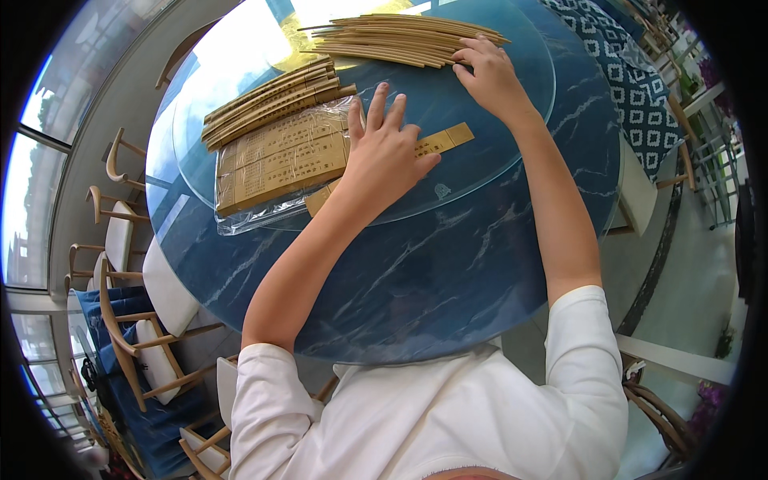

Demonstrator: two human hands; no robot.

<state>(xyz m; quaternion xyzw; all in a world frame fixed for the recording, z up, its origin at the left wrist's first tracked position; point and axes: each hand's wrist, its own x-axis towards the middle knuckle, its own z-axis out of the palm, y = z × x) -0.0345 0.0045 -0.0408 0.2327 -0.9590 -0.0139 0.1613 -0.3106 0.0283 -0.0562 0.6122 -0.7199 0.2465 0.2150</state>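
My left hand (386, 152) is spread open above a flat brown paper sleeve (448, 140) with dark print, which shows on both sides of it. Whether the palm presses on the sleeve is hidden. Near its fingertips is a clear plastic bag (276, 164) of brown printed paper sleeves. Several narrow wrapped bundles (276, 100) lie along that bag's far edge. My right hand (494, 74) reaches to the far right, its slightly bent fingers apart and touching the right ends of a row of loose wooden chopsticks (392, 40).
The round blue marble-patterned table (400, 296) carries a glass turntable (504, 172). Wooden chairs (120, 232) stand at the left. A dark patterned cloth (640, 104) hangs at the right, beside a pale seat or stand (638, 192).
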